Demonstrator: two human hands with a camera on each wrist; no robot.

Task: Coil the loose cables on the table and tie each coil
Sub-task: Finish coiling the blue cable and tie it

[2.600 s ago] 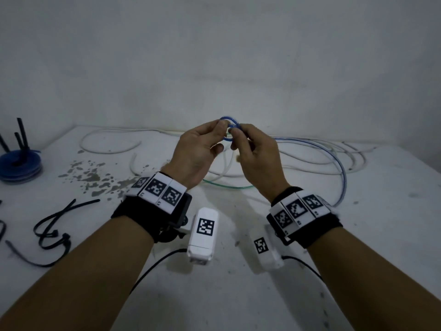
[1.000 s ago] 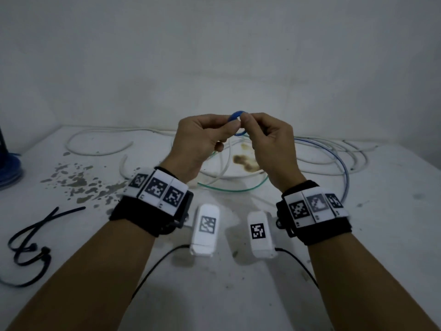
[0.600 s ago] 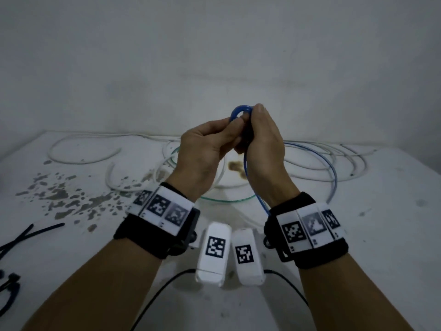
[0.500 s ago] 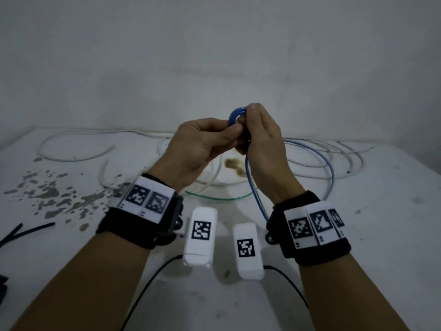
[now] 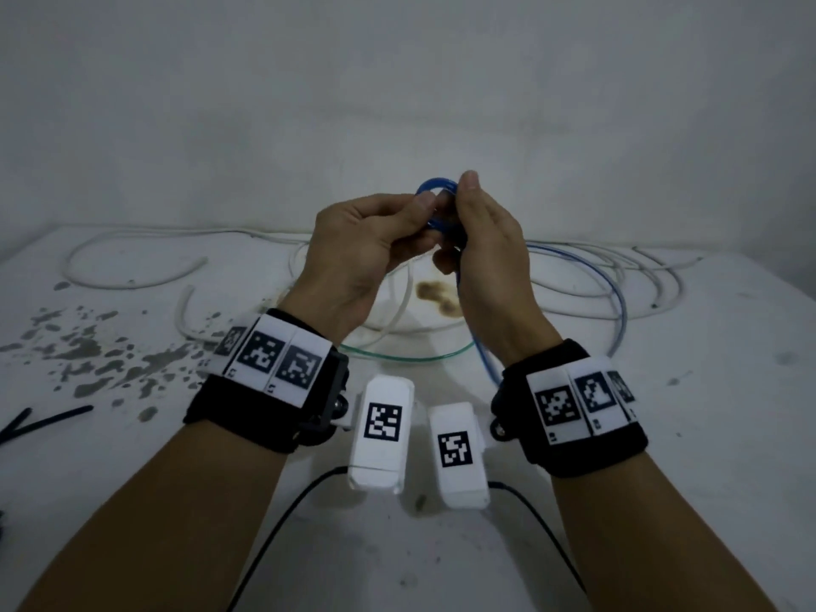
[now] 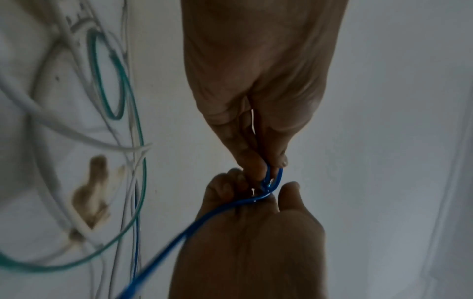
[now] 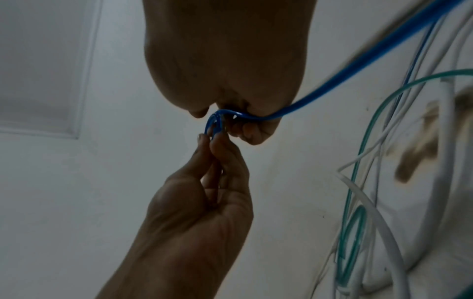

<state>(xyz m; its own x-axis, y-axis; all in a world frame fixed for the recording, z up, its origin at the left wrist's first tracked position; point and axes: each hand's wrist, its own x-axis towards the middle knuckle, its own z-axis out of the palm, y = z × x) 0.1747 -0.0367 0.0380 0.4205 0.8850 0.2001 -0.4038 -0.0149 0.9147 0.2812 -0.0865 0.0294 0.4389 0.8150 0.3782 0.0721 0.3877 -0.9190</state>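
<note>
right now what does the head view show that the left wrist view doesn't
Only the head view shows both wristbands with their black-and-white markers, the two white wrist cameras, a black cable at the table's left edge, and dark splatter on the table.

Only the left wrist view shows the blue cable's tail running down across the right hand, seen from its palm side.

Both show the left hand and right hand pinching the small blue cable coil, with white cables and a green cable lying loose on the table.
</note>
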